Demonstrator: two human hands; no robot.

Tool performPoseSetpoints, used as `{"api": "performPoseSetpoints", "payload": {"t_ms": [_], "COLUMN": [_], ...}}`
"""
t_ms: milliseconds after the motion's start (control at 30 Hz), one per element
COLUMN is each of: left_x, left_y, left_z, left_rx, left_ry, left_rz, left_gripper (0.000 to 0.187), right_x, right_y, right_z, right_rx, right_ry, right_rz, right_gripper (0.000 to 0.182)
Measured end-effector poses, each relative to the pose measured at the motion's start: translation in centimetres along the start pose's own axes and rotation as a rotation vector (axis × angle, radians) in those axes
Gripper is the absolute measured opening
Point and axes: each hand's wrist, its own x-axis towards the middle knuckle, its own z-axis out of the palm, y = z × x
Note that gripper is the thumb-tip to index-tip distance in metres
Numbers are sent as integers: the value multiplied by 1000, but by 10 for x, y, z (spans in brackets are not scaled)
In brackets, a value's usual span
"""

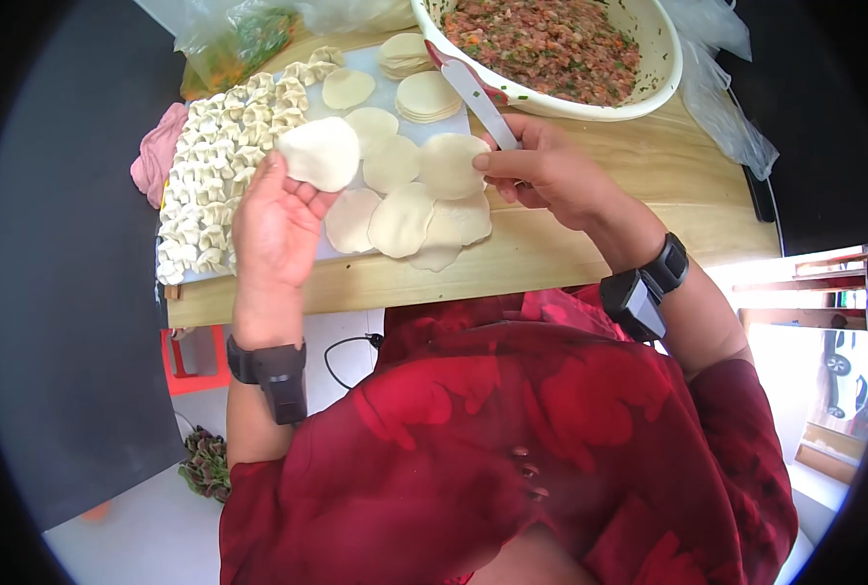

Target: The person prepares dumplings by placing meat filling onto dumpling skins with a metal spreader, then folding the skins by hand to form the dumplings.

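My left hand [280,229] pinches a round white dumpling wrapper [321,154] at its edge, raised over the board. In my right hand [551,171] is a flat, pale spatula [480,105], its far end at the rim of the filling bowl. The right thumb and fingertips overlap the edge of another wrapper [452,166]. Several loose wrappers [401,220] lie overlapping between my hands on the white board [332,241]. Two stacks of wrappers [428,96] stand farther back. To the left, folded dumplings [221,166] sit in close rows.
A large white bowl [666,73] of minced meat filling [546,44] stands at the back right of the wooden table [629,161]. Plastic bags [731,117] lie beside it, and another bag [234,49] with greens is at the back left. A pink cloth [158,156] lies by the dumplings.
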Motion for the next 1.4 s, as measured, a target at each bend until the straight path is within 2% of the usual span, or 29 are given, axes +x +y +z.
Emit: {"api": "performPoseSetpoints", "payload": {"t_ms": [100, 267, 333, 400, 433, 500, 533, 567, 633, 667, 733, 767, 833, 867, 933, 967, 1067, 1167, 1400], "left_x": [-7, -15, -14, -15, -17, -18, -18, -18, -21, -21, -21, -19, -13, -11, -8, -6, 0, 6, 13], "left_y": [10, 3, -3, -5, -7, -11, -13, -15, -17, -19, -23, -25, -32, -36, -43, -46, -55, -61, -74], "left_z": [-2, -1, -4, -3, 1, 7, 9, 12, 22, 29, 39, 43, 50, 56, 69, 76, 92, 106, 126], "left_rx": [-48, 136, 111, 82, 75, 63, 68, 75, 81, 91, 66, 54, 76, 58, 37, 37, 29, 38, -57], "left_ry": [-2, 11, -14, -41, -39, -39, -50, -62, -49, -32, -116, -175, -216, -245, -287, -296, -322, -357, -378], "left_rz": [15, 36, 6, -22, -46, -69, -90, -111, -140, -171, -206, -238, -260, -306, -375, -376, -430, -495, -601], "left_gripper": [29, 31, 30, 29, 30, 31, 30, 28, 29, 29, 29, 30, 30, 30, 31, 31, 34, 35, 35], "right_x": [3, 15, 24, 33, 35, 34, 30, 24, 5, -8, -32, -37, -40, -40, -38, -34, -21, -5, 14], "right_y": [2, -7, -9, -5, 0, 12, 14, 13, 1, -10, -36, -45, -64, -75, -94, -97, -95, -87, -76], "right_z": [-2, 13, 17, 18, 17, 13, 13, 13, 9, 6, -2, -13, -41, -53, -75, -87, -113, -127, -138], "right_rx": [13, 1, -17, -390, -395, -744, -805, -809, -657, -672, -502, -511, -707, -712, -925, -928, -1253, -1412, -1435], "right_ry": [-32, -100, -120, 135, 137, 247, 280, 282, 149, 167, 88, 106, 181, 192, 408, 418, 396, 369, 195], "right_rz": [0, -43, -70, -184, -185, -376, -462, -462, -350, -349, -235, -235, -496, -499, -381, -381, -412, -386, -403], "right_gripper": [19, 18, 17, 17, 17, 21, 22, 22, 21, 21, 18, 18, 17, 17, 16, 16, 17, 16, 15]}}
